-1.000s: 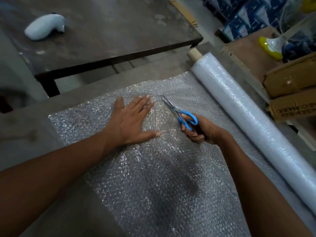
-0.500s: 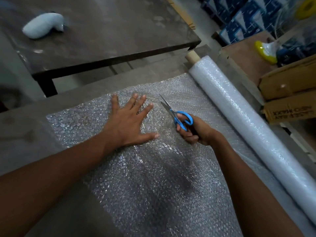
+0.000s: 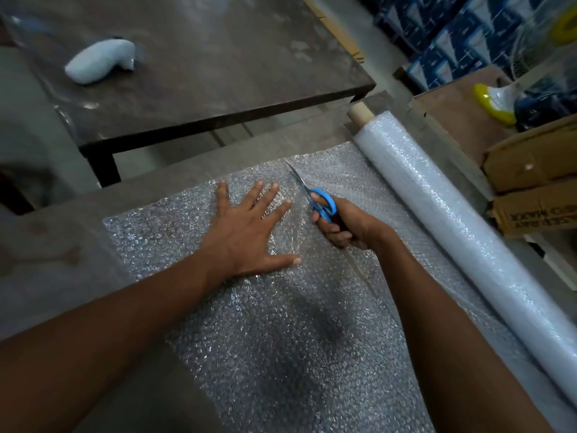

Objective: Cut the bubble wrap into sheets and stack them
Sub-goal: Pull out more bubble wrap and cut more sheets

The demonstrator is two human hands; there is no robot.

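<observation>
A sheet of bubble wrap lies unrolled across the grey table, still joined to the roll lying along its right side. My left hand presses flat on the sheet with fingers spread. Just right of it, my right hand grips blue-handled scissors. Their blades point away from me and their tips reach the sheet's far edge. A cut line runs back from the scissors toward me.
A dark table stands beyond, with a white wrapped bundle on it. Cardboard boxes sit right of the roll. A yellow and white object lies on a wooden board, and blue cartons are stacked behind.
The scissors have travelled away from me along the sheet and their tips now reach its far edge. My left hand has slid forward a little, still pressing flat.
</observation>
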